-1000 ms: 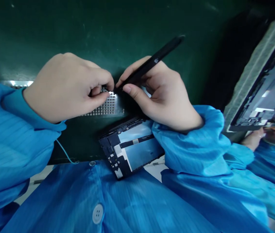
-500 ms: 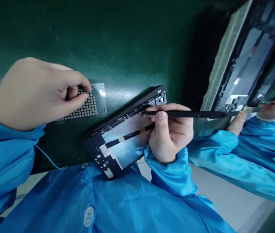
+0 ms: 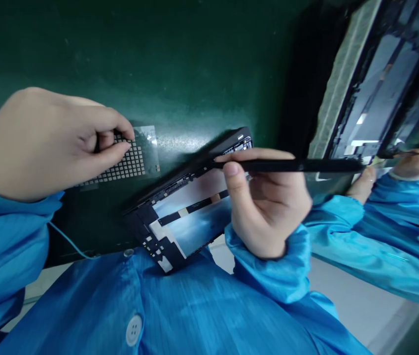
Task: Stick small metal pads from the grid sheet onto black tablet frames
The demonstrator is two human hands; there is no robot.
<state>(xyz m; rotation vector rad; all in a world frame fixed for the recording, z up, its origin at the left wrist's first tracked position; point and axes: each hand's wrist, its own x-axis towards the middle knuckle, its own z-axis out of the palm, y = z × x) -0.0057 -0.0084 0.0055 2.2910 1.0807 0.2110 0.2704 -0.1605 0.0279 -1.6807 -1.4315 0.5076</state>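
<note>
The right hand [image 3: 268, 207] has shifted slightly rightward. The left hand's [image 3: 47, 143] fingers pinch narrowly on a clear plastic sheet of small black squares [image 3: 146, 143] (any held square is hidden); the right fingers grip a slim black pointed tool [image 3: 298, 165], just above a black rectangular tablet frame [image 3: 143, 222].

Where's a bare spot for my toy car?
The bare green work mat above the black device frame and right of the sheet of tiny squares is free. It's crowded where the left hand touches that sheet and the right hand holds black tweezers over the frame.
</note>
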